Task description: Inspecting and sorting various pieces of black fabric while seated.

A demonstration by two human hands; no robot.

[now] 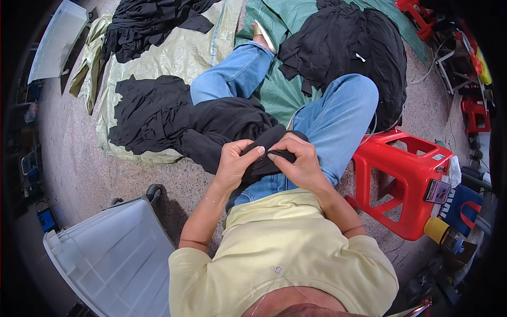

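Observation:
Across my lap lies a black garment [227, 124], its fabric bunched and trailing to the left. My left hand [235, 161] pinches a folded edge of it between thumb and forefinger. Close beside it, my right hand [300, 158] grips the same cloth, thumb and fingers pressed together. The two thumb tips point at each other with a narrow gap between them. Whether anything small sits between the fingertips is too fine to make out. The garment runs on toward a flat black cloth pile [150, 113] on the left.
Larger black cloth heaps lie at the far left [148, 24] and far right [343, 47], on a pale woven sheet [174, 66] and a green sheet [277, 87]. A red stool [391, 169] with a phone [437, 191] stands right. A wheeled translucent bin [113, 259] stands near left.

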